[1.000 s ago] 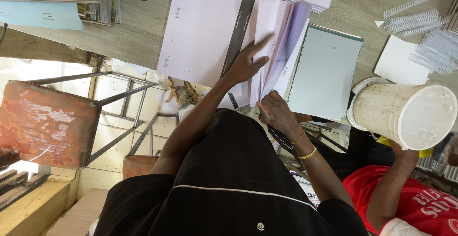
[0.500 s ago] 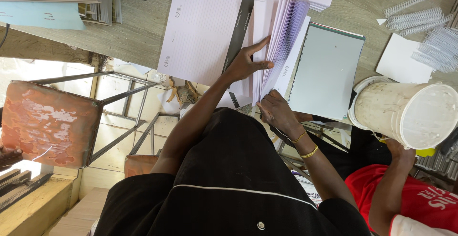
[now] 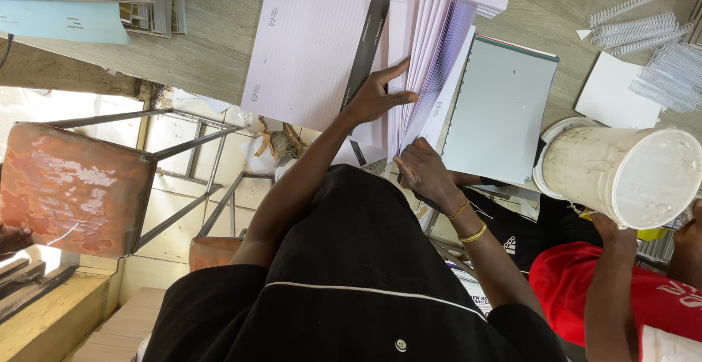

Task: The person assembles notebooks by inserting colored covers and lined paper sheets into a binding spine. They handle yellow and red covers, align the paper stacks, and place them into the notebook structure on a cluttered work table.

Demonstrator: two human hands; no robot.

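Left hand (image 3: 376,95) reaches far, arm extended, fingers flat, thumb splayed right. Right hand (image 3: 424,173) nearer, knuckles up, fingers curled under; grip hidden.

Left hand (image 3: 376,97) presses flat on a fanned stack of white ruled paper sheets (image 3: 431,47), thumb lifting their edges. Right hand (image 3: 424,174) grips the stack's near corner. Grey wooden tabletop (image 3: 212,47) beneath.
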